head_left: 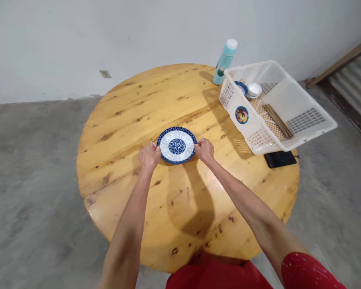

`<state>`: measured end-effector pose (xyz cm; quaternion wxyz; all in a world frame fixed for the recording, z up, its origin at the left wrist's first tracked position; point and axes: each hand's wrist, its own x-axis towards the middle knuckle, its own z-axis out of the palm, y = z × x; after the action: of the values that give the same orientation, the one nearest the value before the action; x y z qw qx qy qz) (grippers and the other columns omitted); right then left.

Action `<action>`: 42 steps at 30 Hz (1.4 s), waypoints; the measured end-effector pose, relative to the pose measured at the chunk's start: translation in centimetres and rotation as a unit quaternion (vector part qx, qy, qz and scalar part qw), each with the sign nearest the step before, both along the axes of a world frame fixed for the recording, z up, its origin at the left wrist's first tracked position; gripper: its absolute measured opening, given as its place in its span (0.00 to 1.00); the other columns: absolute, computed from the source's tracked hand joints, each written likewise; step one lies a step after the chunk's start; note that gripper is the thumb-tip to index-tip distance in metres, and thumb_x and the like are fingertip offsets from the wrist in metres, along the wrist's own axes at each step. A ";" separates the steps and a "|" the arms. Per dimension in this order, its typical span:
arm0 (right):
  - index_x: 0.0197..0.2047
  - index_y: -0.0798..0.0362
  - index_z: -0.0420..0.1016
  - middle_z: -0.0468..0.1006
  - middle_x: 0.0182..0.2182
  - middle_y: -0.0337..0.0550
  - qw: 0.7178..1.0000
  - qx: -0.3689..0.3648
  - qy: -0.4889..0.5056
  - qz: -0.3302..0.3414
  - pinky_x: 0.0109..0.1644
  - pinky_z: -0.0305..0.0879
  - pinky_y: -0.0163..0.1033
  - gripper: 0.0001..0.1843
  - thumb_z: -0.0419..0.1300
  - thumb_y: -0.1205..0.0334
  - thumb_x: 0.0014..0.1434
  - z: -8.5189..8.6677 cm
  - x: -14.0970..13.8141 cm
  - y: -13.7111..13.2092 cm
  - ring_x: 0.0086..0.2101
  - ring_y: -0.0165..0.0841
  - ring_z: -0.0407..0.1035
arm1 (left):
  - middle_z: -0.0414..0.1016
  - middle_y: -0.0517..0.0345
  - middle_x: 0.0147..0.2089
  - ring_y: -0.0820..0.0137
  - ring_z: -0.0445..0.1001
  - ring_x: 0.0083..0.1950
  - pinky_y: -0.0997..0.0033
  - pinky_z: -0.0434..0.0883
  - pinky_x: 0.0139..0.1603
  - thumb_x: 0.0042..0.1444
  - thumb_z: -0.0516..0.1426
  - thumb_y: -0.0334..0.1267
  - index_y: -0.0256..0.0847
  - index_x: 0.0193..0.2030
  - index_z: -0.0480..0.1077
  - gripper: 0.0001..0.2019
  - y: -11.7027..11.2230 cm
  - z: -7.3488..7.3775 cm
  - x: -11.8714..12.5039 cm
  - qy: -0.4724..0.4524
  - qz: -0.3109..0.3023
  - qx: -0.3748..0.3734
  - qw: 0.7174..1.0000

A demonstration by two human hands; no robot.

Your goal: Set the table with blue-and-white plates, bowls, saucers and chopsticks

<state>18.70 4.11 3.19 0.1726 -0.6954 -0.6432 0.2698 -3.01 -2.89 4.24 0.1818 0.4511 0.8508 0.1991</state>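
Note:
A blue and white patterned plate (177, 145) lies flat near the middle of a round wooden table (156, 100). My left hand (149, 156) grips the plate's left rim with curled fingers. My right hand (204, 149) grips its right rim the same way. Both arms reach forward from the near edge of the table.
A white plastic basket (301, 112) stands at the right of the table, holding a small white bowl (254, 89), a blue-rimmed dish (242, 86) and chopsticks (278, 120). Behind it stands a teal bottle (225, 61). A black phone (280, 159) lies by the basket. Concrete floor surrounds the table.

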 end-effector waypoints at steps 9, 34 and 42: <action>0.31 0.48 0.62 0.69 0.27 0.33 0.961 0.064 0.266 -0.041 0.38 0.63 0.37 0.05 0.58 0.62 0.55 2.6 2.8 -4.8 0.29 0.31 0.66 | 0.68 0.61 0.30 0.66 0.71 0.32 0.64 0.68 0.40 0.57 0.53 0.42 0.46 0.37 0.65 0.04 -3.8 4.7 2.3 -0.010 -0.026 0.189 0.982; 0.28 0.48 0.61 0.63 0.23 0.31 0.904 -0.033 0.347 -0.247 0.29 0.56 0.36 0.10 0.59 0.55 0.48 -2.9 22.5 -28.0 0.24 0.29 0.59 | 0.79 0.53 0.40 0.64 0.76 0.42 0.68 0.71 0.45 0.59 0.50 0.46 0.41 0.42 0.72 0.14 -17.6 -2.2 21.0 -0.281 -0.165 -0.014 0.945; 0.28 0.49 0.62 0.65 0.23 0.33 0.907 -0.019 0.316 -0.278 0.32 0.58 0.37 0.08 0.57 0.57 0.47 -3.0 25.1 -27.3 0.26 0.31 0.61 | 0.80 0.52 0.43 0.64 0.77 0.45 0.67 0.72 0.48 0.59 0.50 0.43 0.40 0.45 0.72 0.15 -16.3 -2.5 24.8 -0.332 -0.177 0.002 0.927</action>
<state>43.81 -23.24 0.22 0.4218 -0.7271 -0.3306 0.4290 21.74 -19.16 1.77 0.4852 0.5029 0.6476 0.3037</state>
